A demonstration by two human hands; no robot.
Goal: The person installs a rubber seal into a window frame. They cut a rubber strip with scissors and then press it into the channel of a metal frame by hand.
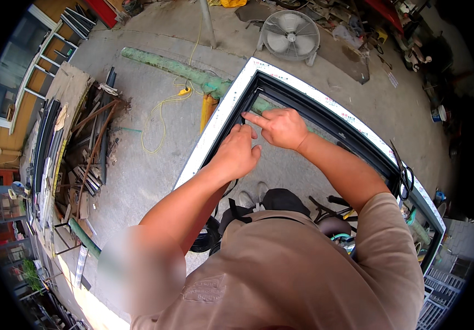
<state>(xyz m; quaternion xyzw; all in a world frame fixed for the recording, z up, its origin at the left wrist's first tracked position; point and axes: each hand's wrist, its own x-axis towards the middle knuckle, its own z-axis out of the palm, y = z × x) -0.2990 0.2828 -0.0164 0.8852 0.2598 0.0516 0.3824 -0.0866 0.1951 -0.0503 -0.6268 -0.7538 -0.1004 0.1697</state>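
A large window frame, dark inside with white printed protective film on its face, lies in front of me. My left hand is closed at the inner edge of its left side, fingers curled round a thin black rubber strip that hangs down below it. My right hand reaches across the opening. Its index finger is stretched out and presses at the inner groove near the far left corner, while its other fingers are loosely curled. The strip's part under the fingertips is hidden. Black-handled scissors rest on the frame's right side.
Beyond the frame stands a floor fan. A green beam lies at the back left, beside a yellow cable. Scrap profiles and boards are heaped at left. A black coil is by my legs.
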